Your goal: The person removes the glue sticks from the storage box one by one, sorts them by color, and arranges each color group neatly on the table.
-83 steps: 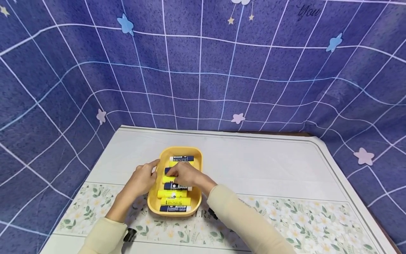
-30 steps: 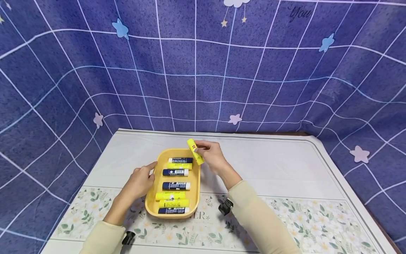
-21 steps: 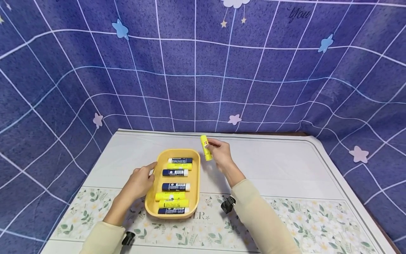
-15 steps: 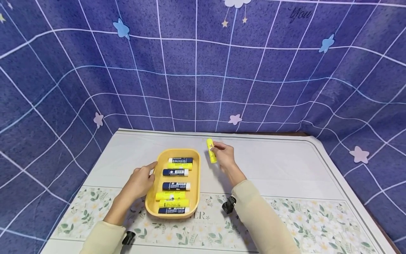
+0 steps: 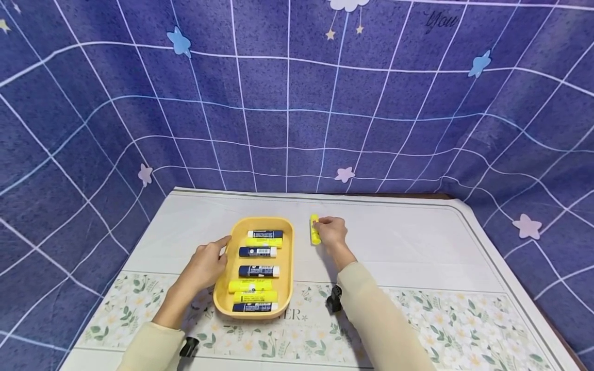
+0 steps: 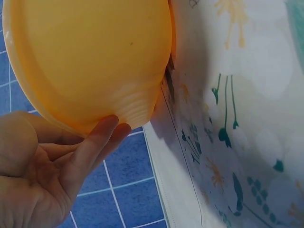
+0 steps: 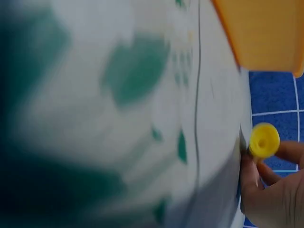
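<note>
In the head view, my right hand (image 5: 333, 233) pinches a yellow glue stick (image 5: 314, 221) close over the white part of the table, to the right of a yellow tray (image 5: 286, 281). The right wrist view shows that stick end-on as a round yellow cap (image 7: 264, 139) between thumb and fingers. My left hand (image 5: 205, 264) holds the tray's left side; in the left wrist view its fingers (image 6: 97, 137) lie against the outer wall just under the rim. Inside the tray lie several glue sticks, some dark blue (image 5: 257, 252) with white caps, others yellow (image 5: 255, 297).
A tablecloth (image 5: 394, 242) covers the table, with a floral band (image 5: 455, 322) along its nearer part. Behind and at both sides hangs a blue curtain (image 5: 306, 129) with white grid lines and stars. A black wrist device (image 5: 334, 300) sits by the right sleeve.
The right hand has lifted a yellow glue stick out from the middle of the tray, carried it right and lowered it toward the tabletop. The left hand stays at the tray.
</note>
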The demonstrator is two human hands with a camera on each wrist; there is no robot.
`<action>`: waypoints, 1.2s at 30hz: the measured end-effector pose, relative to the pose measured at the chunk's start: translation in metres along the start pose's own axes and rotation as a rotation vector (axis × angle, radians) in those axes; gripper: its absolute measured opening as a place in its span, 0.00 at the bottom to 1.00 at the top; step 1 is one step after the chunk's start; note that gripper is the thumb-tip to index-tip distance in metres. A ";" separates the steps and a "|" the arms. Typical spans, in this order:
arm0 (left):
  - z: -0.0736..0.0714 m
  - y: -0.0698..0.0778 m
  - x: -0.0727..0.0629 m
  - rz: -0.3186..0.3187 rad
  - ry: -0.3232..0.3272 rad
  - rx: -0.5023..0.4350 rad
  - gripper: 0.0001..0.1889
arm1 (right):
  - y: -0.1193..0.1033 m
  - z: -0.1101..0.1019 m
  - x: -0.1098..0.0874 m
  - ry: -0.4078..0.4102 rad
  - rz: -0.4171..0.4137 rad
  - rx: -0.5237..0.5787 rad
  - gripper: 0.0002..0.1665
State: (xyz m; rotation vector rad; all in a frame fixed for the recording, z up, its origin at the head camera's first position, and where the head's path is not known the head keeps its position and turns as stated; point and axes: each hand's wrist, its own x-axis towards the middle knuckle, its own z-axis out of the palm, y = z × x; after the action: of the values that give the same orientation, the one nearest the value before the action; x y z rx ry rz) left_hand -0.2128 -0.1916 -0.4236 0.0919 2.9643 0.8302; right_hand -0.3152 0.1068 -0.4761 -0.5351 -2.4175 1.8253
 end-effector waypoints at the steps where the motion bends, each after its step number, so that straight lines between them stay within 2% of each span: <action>1: 0.000 0.000 0.000 -0.001 0.001 0.000 0.28 | -0.001 0.000 0.001 0.001 -0.021 -0.058 0.16; 4: 0.000 0.000 0.001 -0.003 -0.002 -0.001 0.28 | -0.005 0.000 0.000 0.015 -0.069 -0.196 0.15; 9: -0.001 0.000 0.001 -0.006 -0.006 -0.012 0.29 | -0.009 -0.001 -0.002 0.010 -0.112 -0.285 0.13; 18: 0.000 -0.001 0.000 -0.002 -0.002 0.001 0.28 | -0.008 -0.001 -0.005 0.003 -0.119 -0.294 0.14; 24: 0.002 -0.001 0.000 0.021 0.007 -0.016 0.28 | -0.005 -0.008 -0.005 0.016 -0.146 -0.318 0.18; 27: 0.002 -0.001 0.000 0.018 0.005 -0.015 0.28 | -0.006 -0.014 -0.004 0.028 -0.154 -0.300 0.21; 30: 0.002 -0.001 -0.001 0.004 0.006 -0.013 0.28 | -0.008 -0.021 -0.001 0.010 -0.196 -0.246 0.21; 33: 0.001 -0.002 0.000 0.001 0.005 -0.014 0.28 | -0.012 -0.027 0.000 -0.066 -0.262 -0.146 0.19; 36: 0.000 -0.003 0.001 0.009 0.004 -0.021 0.28 | -0.017 -0.031 -0.004 -0.187 -0.334 -0.023 0.19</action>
State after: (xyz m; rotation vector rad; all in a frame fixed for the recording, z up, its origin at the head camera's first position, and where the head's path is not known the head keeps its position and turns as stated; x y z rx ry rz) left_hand -0.2138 -0.1939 -0.4246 0.1022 2.9606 0.8640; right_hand -0.3077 0.1304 -0.4502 0.0439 -2.4583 1.7722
